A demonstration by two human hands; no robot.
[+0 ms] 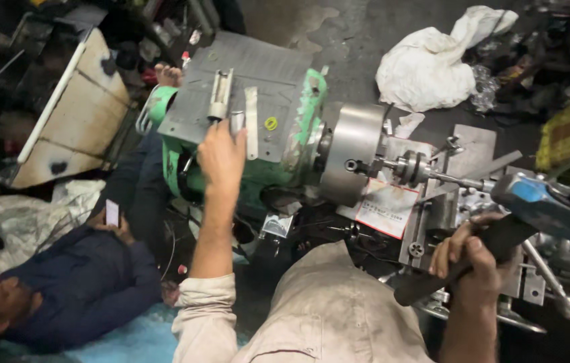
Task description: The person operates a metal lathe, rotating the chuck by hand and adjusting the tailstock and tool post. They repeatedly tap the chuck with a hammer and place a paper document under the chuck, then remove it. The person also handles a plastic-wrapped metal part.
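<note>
The left hand (221, 156) reaches up onto the grey top plate (245, 94) of the green lathe head (177, 161). Its grip closes on a small metal cylinder (236, 123) that stands on the plate, just beside a long flat tool (219, 94) and a narrow metal strip (252, 121). A small yellow ring (271, 124) lies near them on the same plate.

The right hand (470, 259) is clenched around a dark handle (460, 259) that runs up to a blue power tool (554, 205), held low beside the lathe carriage. Between the two hands, the chuck (352, 151) holds a thin shaft (446, 178) pointing toward the carriage.

A white rag (433, 64) lies on the floor beyond the machine. Another person (90, 275) lies on the floor to the left, holding a phone.

The plate looks tilted, so the loose pieces could slide or roll off if the cylinder is knocked. With one hand stretched away, the heavy tool could swing into the shaft.
</note>
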